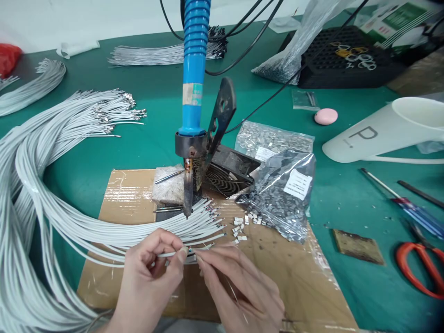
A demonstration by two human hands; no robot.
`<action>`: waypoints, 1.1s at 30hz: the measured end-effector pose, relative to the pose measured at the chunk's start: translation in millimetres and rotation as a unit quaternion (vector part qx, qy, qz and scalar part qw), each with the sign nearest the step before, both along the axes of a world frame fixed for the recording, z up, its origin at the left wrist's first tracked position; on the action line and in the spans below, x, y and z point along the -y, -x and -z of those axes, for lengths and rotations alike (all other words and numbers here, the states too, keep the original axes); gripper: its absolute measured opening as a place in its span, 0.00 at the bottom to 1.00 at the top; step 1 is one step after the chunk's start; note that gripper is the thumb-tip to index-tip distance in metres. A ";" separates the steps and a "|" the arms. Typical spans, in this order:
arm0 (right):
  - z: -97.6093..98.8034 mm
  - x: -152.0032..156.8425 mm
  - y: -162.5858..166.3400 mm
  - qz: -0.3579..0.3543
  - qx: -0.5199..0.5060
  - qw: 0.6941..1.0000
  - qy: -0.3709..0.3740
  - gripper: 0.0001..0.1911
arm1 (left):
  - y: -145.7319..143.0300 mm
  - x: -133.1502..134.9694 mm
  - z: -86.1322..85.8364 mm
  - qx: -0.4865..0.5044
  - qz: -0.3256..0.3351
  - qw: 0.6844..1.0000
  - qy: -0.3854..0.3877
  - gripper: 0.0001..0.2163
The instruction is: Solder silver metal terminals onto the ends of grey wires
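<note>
My left hand (156, 268) is closed, thumb and finger pinching a white cable (167, 254) close to its end. Opposite it, my right hand (239, 282) is pinched shut, its fingertips almost touching that cable end. A thin, pale solder wire (234, 296) runs through the right hand; whatever small part may be at its fingertips is too hidden to make out. Just above both hands, a blue-handled soldering iron (194, 60) hangs tip down in a metal holder (222, 111). Behind my fingers, a bundle of white cables (138, 233) lies with its ends over the cardboard (287, 286).
Small metal pieces (239, 226) lie beside a silvery bag (277, 194) and a clear bag (263, 138). A small fan (229, 171) stands behind the iron's tip. To the right are orange-handled scissors (419, 268), a screwdriver (412, 210) and a white cup (367, 129). More cables (21, 185) fill the left.
</note>
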State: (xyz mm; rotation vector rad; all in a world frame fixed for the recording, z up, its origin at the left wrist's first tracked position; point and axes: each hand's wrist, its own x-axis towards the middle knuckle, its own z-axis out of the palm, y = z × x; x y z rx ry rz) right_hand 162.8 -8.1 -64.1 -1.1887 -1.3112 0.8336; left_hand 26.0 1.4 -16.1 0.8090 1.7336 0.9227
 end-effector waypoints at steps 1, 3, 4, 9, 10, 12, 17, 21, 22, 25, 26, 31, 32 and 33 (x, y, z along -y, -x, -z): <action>1.3 0.8 -0.2 0.006 0.008 1.000 -0.006 0.14 | 0.0 0.0 0.1 -0.002 -0.001 1.000 -0.001 0.07; 3.8 1.7 0.2 0.010 0.010 1.000 -0.018 0.15 | 0.2 0.0 0.5 -0.005 -0.002 1.000 -0.005 0.07; 4.9 1.8 0.7 0.006 0.006 1.000 -0.024 0.16 | 0.4 0.0 0.9 -0.005 -0.001 1.000 -0.005 0.07; 7.7 1.3 -0.3 -0.018 0.005 0.998 -0.061 0.18 | 0.0 0.1 0.8 -0.009 -0.001 1.000 0.001 0.08; 7.5 1.2 -1.3 -0.030 0.013 0.997 -0.067 0.19 | -0.3 0.0 0.3 -0.010 -0.003 1.000 0.001 0.09; 6.4 1.3 -3.2 -0.037 0.027 0.997 -0.068 0.20 | -1.1 -0.3 -0.8 -0.007 -0.008 1.000 0.000 0.08; 3.2 1.1 -0.7 0.021 -0.011 1.000 -0.005 0.14 | -1.0 -0.1 0.4 0.003 -0.008 1.000 0.006 0.08; 0.1 -1.7 1.4 0.023 -0.100 0.990 0.099 0.10 | 1.4 1.5 3.2 0.022 -0.011 1.000 -0.006 0.07; -1.2 -2.7 0.8 0.013 -0.116 0.985 0.130 0.10 | 1.8 1.8 3.4 0.030 -0.011 0.999 -0.007 0.07; -6.1 -5.9 -2.1 -0.019 -0.147 0.971 0.190 0.10 | 1.6 2.3 2.8 0.044 -0.009 0.999 -0.013 0.05; -7.7 -6.8 -3.0 -0.027 -0.153 0.968 0.199 0.10 | 1.2 2.3 2.4 0.046 -0.009 0.999 -0.018 0.04; -12.2 -9.9 -4.8 -0.052 -0.155 0.965 0.207 0.11 | -0.9 2.6 3.1 0.055 -0.006 0.998 -0.035 0.04; -12.3 -10.0 -4.9 -0.054 -0.149 0.966 0.203 0.12 | -0.9 2.6 3.7 0.055 -0.007 0.998 -0.037 0.05; -12.2 -10.0 -4.9 -0.054 -0.141 0.969 0.197 0.12 | -0.9 2.7 4.3 0.055 -0.007 0.998 -0.039 0.05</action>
